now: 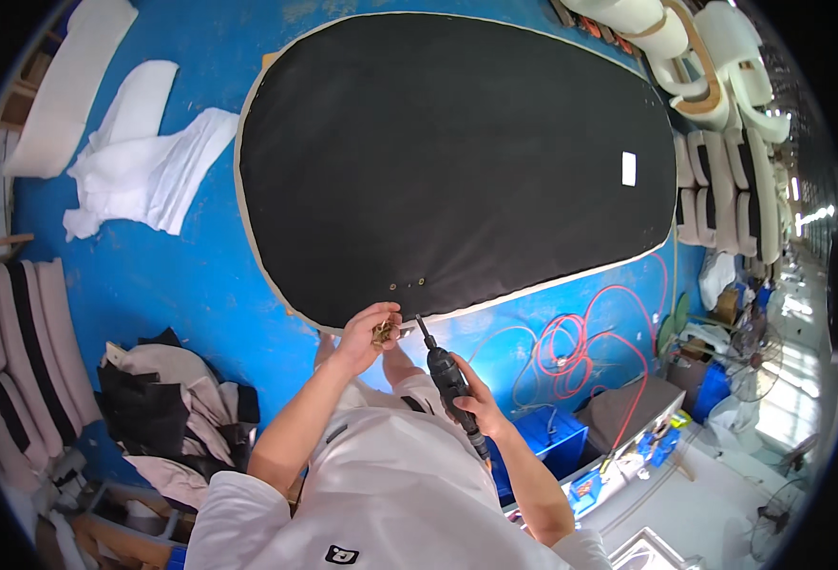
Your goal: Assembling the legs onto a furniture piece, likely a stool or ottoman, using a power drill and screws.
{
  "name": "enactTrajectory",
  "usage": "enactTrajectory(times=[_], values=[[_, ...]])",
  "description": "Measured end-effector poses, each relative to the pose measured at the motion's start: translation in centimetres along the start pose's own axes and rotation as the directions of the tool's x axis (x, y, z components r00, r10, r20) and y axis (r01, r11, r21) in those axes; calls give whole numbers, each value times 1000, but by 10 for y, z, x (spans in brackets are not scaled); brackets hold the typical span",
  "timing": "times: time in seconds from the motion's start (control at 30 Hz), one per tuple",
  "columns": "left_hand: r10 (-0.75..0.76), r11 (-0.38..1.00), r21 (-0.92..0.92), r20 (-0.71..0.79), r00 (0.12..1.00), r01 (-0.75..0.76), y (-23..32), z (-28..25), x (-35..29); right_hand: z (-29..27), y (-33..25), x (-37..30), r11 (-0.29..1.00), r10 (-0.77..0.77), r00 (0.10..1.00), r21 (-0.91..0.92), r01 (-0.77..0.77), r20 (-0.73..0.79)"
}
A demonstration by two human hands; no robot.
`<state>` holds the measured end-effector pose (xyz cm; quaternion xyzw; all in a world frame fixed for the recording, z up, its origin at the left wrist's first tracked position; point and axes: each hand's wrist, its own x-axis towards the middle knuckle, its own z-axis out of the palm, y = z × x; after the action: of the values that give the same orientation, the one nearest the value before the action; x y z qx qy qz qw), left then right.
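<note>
- Looking down past a white T-shirt, two bare hands work near the close edge of a large, rounded black panel [457,161] with a pale rim.
- The panel fills the upper middle of the view; its supports are mostly hidden.
- The left hand [367,334] is at the panel's near edge, left of centre, its fingers curled around several small brass-coloured metal pieces [382,332]. Their exact number and shape are too small to tell.
- The right hand [476,399], a little lower and to the right, is wrapped around a black power driver [448,378]. Its narrow bit points up and slightly left, toward the panel's near edge; whether the tip touches the panel cannot be told.
- Just beyond the hands, two small brass-coloured fittings [422,281] sit side by side on the black surface, slightly apart.
- A white label [629,169] lies toward the panel's right end.
- Around it spreads a blue floor [172,294], with white sheeting [153,171] at left and a heap of black and beige fabric [177,408] at lower left.
- A red hose [571,353] coils on the right, near a blue box [544,437].
</note>
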<state>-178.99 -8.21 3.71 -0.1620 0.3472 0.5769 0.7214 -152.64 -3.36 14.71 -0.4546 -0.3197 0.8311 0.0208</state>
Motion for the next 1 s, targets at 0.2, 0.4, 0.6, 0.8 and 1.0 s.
enactTrajectory(times=[0.2,0.4,0.6,0.8,1.0], values=[[7,983,181,83,996,-22,7,-7,-1,3,13,2,999,-28,1000,28,27,15],[63,944,329,-191,980,3,2,6,-1,6,26,3,999,-21,1000,-45,21,4],[68,829,557,-31,997,-39,0,-5,1,8,21,3,991,-54,998,-120,52,-13],[-29,947,318,-73,997,51,-22,-2,-2,9,3,-1,954,21,999,-297,-31,-36],[54,913,407,-126,991,2,-28,13,1,3,16,-2,951,52,998,-303,-63,-45]])
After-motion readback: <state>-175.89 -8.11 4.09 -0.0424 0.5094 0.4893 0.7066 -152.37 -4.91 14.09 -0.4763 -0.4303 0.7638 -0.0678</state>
